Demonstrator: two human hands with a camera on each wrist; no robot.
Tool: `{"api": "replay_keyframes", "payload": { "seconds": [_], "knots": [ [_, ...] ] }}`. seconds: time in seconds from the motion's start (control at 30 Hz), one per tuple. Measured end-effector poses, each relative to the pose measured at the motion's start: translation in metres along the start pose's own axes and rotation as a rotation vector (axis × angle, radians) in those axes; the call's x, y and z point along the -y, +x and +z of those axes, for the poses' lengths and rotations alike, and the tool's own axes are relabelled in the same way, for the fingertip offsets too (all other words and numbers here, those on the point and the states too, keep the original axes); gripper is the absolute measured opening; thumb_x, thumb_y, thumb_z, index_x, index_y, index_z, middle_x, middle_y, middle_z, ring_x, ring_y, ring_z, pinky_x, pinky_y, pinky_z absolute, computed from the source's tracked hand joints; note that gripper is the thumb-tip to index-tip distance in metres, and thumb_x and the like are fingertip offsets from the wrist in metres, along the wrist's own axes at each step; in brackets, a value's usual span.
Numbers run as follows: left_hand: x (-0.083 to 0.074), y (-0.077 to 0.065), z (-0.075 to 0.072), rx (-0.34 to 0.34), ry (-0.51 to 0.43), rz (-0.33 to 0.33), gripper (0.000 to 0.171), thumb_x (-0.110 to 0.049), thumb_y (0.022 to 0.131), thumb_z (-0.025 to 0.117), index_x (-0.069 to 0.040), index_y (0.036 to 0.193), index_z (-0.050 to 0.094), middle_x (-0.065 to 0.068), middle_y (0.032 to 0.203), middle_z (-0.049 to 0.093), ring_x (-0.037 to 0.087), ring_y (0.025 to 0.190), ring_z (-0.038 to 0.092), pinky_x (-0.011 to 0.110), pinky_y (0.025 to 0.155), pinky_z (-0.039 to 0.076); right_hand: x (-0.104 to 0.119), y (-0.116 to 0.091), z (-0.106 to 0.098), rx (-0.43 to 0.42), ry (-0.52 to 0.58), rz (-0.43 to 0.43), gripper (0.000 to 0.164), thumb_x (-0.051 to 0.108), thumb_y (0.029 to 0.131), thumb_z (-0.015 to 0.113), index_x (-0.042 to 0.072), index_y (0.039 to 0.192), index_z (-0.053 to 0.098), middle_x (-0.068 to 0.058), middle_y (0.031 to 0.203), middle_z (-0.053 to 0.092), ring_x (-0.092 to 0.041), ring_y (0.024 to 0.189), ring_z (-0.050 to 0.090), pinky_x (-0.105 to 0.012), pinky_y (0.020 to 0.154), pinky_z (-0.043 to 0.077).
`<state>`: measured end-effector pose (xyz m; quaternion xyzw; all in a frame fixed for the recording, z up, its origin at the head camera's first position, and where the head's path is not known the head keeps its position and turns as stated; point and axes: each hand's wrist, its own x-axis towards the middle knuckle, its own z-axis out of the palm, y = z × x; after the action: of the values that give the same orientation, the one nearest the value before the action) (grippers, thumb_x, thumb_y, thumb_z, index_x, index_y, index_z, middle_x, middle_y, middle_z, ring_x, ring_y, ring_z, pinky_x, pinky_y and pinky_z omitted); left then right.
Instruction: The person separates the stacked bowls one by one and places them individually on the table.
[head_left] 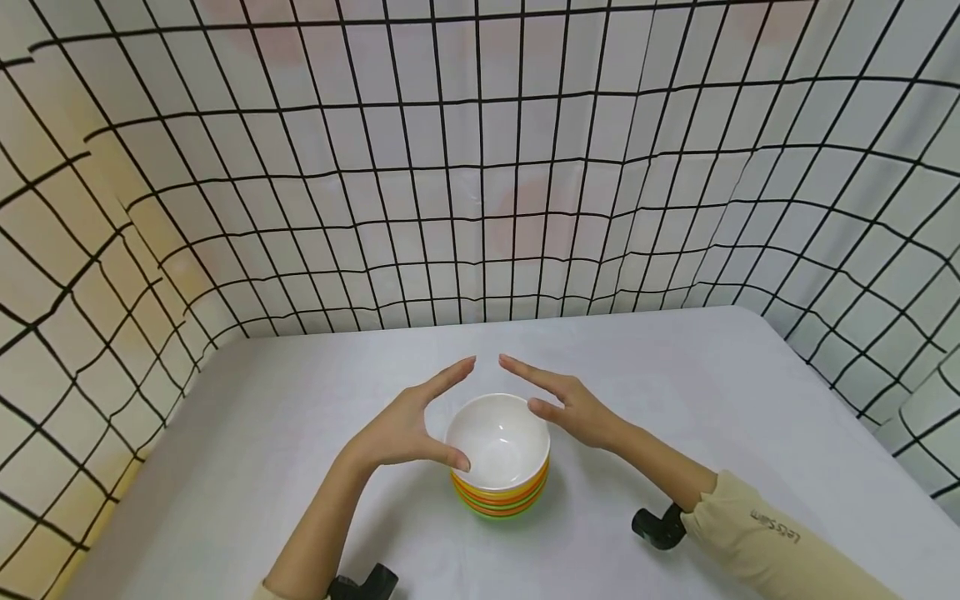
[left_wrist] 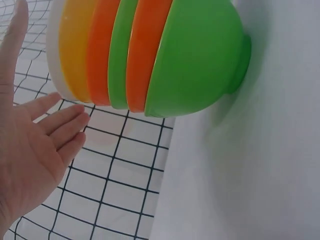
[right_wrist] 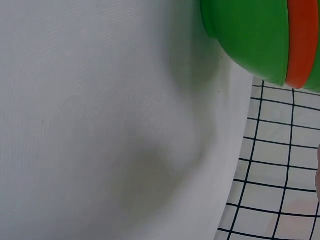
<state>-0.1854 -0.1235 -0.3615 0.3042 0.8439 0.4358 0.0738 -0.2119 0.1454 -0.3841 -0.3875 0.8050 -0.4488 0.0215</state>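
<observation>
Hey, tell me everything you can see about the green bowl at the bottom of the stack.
The glossy green round bowl, plastic by its look, has smooth curved sides and a narrower foot of the same green. It stands upright, foot down, on the white cloth-like tabletop. A glossy orange plastic-looking bowl nests in it, so its inside is hidden. Neither the bare left hand nor the bare right hand appears to touch it.
</observation>
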Motion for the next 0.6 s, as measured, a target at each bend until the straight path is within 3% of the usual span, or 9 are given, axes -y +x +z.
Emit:
{"api": "replay_keyframes", "payload": {
  "seconds": [0.17, 0.43, 0.6],
  "knots": [
    [0.0016, -0.0052, 0.0027, 0.019, -0.029, 0.001, 0.111, -0.041, 0.052, 0.089, -0.042, 0.143, 0.024, -0.019, 0.144, 0.032, 0.004, 0.134, 0.026, 0.044, 0.109, 0.027, 0.0024, -0.0017, -0.0004, 0.042, 0.009, -0.018, 0.060, 0.041, 0.089, 0.054, 0.022, 0.143, 0.035, 0.006, 0.145, 0.037, -0.018, 0.134, 0.033, -0.054, 0.105, 0.029],
    [0.0007, -0.0088, 0.0058, 0.065, -0.043, 0.008, 0.111, -0.043, 0.052, 0.088, -0.043, 0.142, 0.023, -0.021, 0.144, 0.031, 0.005, 0.135, 0.027, 0.044, 0.108, 0.029, 0.0044, -0.0020, 0.0011, 0.135, 0.075, -0.058, 0.082, 0.046, 0.075, 0.070, 0.018, 0.144, 0.034, 0.001, 0.146, 0.036, -0.019, 0.135, 0.032, -0.058, 0.104, 0.028],
    [-0.0010, -0.0094, 0.0049, 0.083, -0.004, -0.018, 0.113, -0.049, 0.051, 0.086, -0.043, 0.143, 0.021, -0.018, 0.146, 0.030, 0.004, 0.134, 0.028, 0.043, 0.107, 0.030, 0.0077, -0.0024, 0.0038, 0.169, 0.118, -0.012, 0.088, 0.034, 0.069, 0.079, 0.019, 0.144, 0.033, 0.000, 0.145, 0.038, -0.018, 0.130, 0.039, -0.046, 0.100, 0.039]
  ]
}}
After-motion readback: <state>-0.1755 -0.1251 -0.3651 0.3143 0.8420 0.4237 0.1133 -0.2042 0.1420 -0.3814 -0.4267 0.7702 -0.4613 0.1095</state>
